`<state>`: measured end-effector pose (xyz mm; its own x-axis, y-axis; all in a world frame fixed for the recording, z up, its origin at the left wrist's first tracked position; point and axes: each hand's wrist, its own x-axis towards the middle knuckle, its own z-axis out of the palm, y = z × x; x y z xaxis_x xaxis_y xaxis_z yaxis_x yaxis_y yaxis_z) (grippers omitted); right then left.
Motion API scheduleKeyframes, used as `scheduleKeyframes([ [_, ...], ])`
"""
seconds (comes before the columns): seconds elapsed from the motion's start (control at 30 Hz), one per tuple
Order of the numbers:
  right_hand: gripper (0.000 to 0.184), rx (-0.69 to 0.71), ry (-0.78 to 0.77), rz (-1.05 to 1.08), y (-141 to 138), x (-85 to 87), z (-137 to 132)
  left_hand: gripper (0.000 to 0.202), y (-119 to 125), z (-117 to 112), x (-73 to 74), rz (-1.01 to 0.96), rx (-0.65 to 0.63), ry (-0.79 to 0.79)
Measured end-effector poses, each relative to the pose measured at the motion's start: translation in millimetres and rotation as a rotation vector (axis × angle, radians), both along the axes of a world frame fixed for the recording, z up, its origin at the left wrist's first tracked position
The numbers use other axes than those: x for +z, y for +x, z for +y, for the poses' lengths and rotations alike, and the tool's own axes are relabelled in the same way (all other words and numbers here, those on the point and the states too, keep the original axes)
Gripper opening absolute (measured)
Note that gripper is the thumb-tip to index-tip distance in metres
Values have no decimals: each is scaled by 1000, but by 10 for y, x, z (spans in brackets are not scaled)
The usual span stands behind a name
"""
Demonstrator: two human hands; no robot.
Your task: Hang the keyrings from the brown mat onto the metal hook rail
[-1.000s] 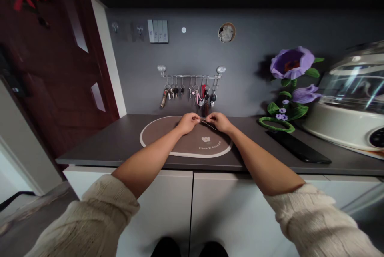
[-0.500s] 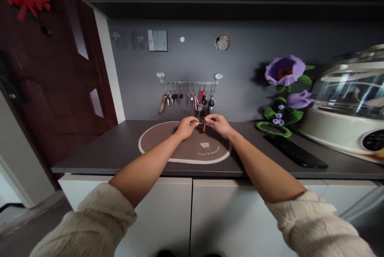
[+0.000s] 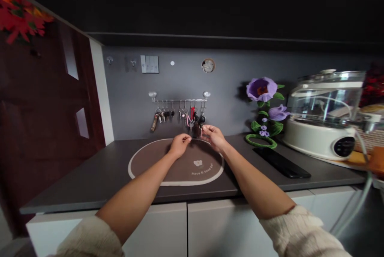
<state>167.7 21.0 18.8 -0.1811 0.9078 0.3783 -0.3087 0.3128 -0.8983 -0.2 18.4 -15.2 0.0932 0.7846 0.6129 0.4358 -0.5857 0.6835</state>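
My right hand [image 3: 213, 137] pinches a small key ring [image 3: 201, 127] just below the right end of the rail; a thin reddish piece hangs from the ring. My left hand [image 3: 180, 145] hovers above the brown mat [image 3: 168, 169], thumb and fingers pressed together; whatever may be between them is too small to make out. Behind both hands, a clear hook rail [image 3: 180, 100] on the wall carries several sets of keys. Among them are a brown patterned fob [image 3: 154, 122] at the left and a red strap [image 3: 192, 113] towards the right.
On the grey counter [image 3: 87, 173], a black phone [image 3: 282, 163] lies right of the mat. Beyond it stand a purple fabric flower [image 3: 262, 89] with a green base and a white appliance [image 3: 315, 137] with a clear top. A dark shelf [image 3: 192, 17] overhangs the wall.
My right hand has lifted the key ring towards the rail and away from my left hand. The hands have parted. The view has tilted up and shifted right.
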Motion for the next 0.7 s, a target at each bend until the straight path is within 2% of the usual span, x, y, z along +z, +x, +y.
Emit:
scheduleKeyframes([
  [0.17, 30, -67, 28, 25, 66, 92, 51, 17, 14, 7, -11, -6, -3, -9],
  [0.4, 32, -210, 63, -6, 123, 355, 173, 19, 30, -14, 6, -24, -6, -36],
  [0.7, 18, -402, 39, -51, 142, 663, 468, 21, 35, -9, 3, -54, -15, -47],
])
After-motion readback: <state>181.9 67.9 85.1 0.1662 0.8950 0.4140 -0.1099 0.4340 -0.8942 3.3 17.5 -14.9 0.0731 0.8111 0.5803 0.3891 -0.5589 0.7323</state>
